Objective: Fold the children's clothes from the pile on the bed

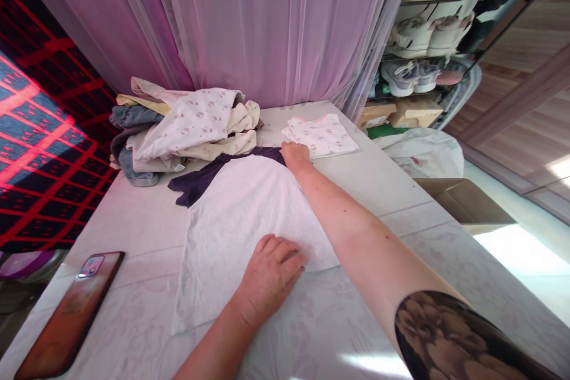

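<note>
A white T-shirt [236, 208] with dark navy shoulders and sleeves lies spread on the covered table, its neck end away from me. My right hand [295, 156] reaches across to the far right shoulder, fingers closed on the dark cloth there. Near the hem, my left hand [272, 270] rests palm down on the white body, fingers loosely bent and not gripping. Just beyond my right hand is a folded white garment with a small print [327, 135]. To the far left sits a heap of crumpled clothes [191, 124].
A phone [71, 314] lies face down at the table's [146, 219] left edge. Purple curtains [267, 29] hang behind the table. On the right stand a rack with shoes [409, 35], a plastic bag [423, 151] and an open cardboard box [463, 202].
</note>
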The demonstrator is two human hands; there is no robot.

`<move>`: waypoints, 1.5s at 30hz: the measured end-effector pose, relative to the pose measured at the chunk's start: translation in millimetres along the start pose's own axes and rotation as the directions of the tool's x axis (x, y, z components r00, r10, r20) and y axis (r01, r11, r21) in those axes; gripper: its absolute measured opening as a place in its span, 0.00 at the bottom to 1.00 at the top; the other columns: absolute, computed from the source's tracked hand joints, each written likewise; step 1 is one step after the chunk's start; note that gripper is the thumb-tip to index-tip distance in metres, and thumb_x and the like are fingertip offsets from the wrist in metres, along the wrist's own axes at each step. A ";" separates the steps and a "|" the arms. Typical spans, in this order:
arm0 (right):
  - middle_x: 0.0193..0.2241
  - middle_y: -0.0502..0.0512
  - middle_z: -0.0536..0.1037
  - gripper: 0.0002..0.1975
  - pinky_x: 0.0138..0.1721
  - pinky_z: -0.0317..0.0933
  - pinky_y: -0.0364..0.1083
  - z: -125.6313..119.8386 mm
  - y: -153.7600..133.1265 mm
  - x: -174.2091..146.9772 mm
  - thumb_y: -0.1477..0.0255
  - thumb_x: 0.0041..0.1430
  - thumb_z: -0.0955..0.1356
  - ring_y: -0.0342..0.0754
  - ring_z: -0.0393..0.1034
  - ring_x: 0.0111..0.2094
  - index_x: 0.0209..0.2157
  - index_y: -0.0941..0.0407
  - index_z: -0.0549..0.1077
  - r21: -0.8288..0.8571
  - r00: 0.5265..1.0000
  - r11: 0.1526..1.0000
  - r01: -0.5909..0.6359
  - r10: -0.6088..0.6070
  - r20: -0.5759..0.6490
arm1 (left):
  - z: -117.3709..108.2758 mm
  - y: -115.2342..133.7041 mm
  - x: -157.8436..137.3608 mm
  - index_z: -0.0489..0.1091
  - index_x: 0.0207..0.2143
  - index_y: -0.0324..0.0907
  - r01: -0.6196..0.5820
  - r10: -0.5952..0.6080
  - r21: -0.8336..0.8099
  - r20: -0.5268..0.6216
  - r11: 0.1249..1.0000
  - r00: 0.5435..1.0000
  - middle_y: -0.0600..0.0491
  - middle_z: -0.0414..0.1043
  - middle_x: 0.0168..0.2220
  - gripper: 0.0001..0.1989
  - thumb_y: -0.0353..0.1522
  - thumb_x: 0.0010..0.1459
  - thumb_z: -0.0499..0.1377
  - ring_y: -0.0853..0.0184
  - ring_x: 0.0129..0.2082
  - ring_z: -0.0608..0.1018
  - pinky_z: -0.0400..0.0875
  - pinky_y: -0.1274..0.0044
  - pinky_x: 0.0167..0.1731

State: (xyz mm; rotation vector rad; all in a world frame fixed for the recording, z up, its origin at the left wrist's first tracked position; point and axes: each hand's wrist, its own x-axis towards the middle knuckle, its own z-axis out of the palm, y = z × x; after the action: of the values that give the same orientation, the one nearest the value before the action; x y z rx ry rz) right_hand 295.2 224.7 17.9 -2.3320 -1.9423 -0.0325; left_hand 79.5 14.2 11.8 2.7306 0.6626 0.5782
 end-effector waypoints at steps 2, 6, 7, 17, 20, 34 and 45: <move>0.45 0.66 0.76 0.17 0.44 0.62 0.49 0.0 -2.0 -1.4 0.70 0.67 0.58 0.54 0.71 0.46 0.54 0.59 0.66 0.006 1.000 1.000 -0.010 0.010 -0.012 | 2.4 4.8 -4.1 0.73 0.42 0.46 -0.034 0.035 0.062 -0.006 0.997 0.999 0.50 0.74 0.40 0.10 0.29 0.64 0.53 0.63 0.40 0.73 0.66 0.66 0.45; 0.49 0.65 0.73 0.17 0.45 0.62 0.49 -15.2 -6.6 -13.4 0.69 0.66 0.60 0.54 0.70 0.47 0.54 0.58 0.65 0.037 0.998 0.999 -0.006 0.008 -0.059 | 5.8 10.9 -11.4 0.73 0.42 0.44 -0.041 0.040 0.009 0.053 0.999 0.998 0.51 0.75 0.38 0.10 0.30 0.64 0.53 0.64 0.38 0.73 0.69 0.70 0.40; 0.50 0.64 0.73 0.17 0.45 0.61 0.49 -21.8 -6.5 -22.4 0.69 0.66 0.59 0.54 0.69 0.47 0.53 0.57 0.66 0.075 0.996 0.997 0.015 -0.008 -0.089 | 6.3 11.0 -12.2 0.73 0.43 0.44 -0.030 0.031 -0.012 0.057 0.999 0.998 0.50 0.75 0.40 0.10 0.31 0.65 0.53 0.64 0.40 0.74 0.70 0.70 0.41; 0.41 0.51 0.79 0.19 0.48 0.62 0.43 -49.3 32.2 -216.2 0.81 0.55 0.61 0.44 0.72 0.43 0.41 0.52 0.79 0.593 0.867 0.772 0.230 -0.439 0.236 | 6.1 9.8 -11.2 0.71 0.50 0.45 0.013 -0.012 -0.027 0.044 1.000 0.999 0.49 0.74 0.49 0.14 0.32 0.64 0.53 0.61 0.49 0.72 0.68 0.65 0.51; 0.52 0.56 0.74 0.23 0.55 0.57 0.46 -37.7 38.7 -231.7 0.83 0.55 0.60 0.48 0.67 0.51 0.47 0.53 0.77 0.381 0.945 0.886 0.264 -0.317 0.084 | 7.5 9.3 -12.2 0.72 0.51 0.45 -0.011 0.010 0.022 0.039 1.000 0.999 0.49 0.74 0.49 0.15 0.32 0.64 0.52 0.59 0.51 0.72 0.67 0.63 0.51; 0.46 0.55 0.75 0.22 0.50 0.56 0.43 -29.8 24.5 -201.4 0.83 0.60 0.59 0.47 0.65 0.47 0.49 0.52 0.75 0.175 0.953 0.943 0.282 -0.296 0.057 | 6.0 10.4 -16.3 0.69 0.53 0.44 0.015 -0.019 0.050 0.082 0.999 0.996 0.51 0.73 0.53 0.17 0.31 0.64 0.51 0.58 0.55 0.68 0.63 0.62 0.54; 0.45 0.58 0.77 0.17 0.43 0.61 0.44 -36.6 29.9 -140.9 0.68 0.65 0.57 0.49 0.71 0.44 0.47 0.52 0.75 0.118 0.983 0.978 -0.170 0.160 0.084 | 4.9 5.5 -15.8 0.69 0.53 0.45 0.010 -0.004 -0.050 0.118 0.999 0.993 0.54 0.72 0.55 0.19 0.28 0.61 0.52 0.61 0.57 0.67 0.62 0.66 0.57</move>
State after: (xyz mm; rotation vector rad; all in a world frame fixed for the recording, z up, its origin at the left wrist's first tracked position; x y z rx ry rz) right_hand 300.6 77.9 40.3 -2.4335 -1.7191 0.1867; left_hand 70.8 0.9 4.4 2.6899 0.6191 0.4222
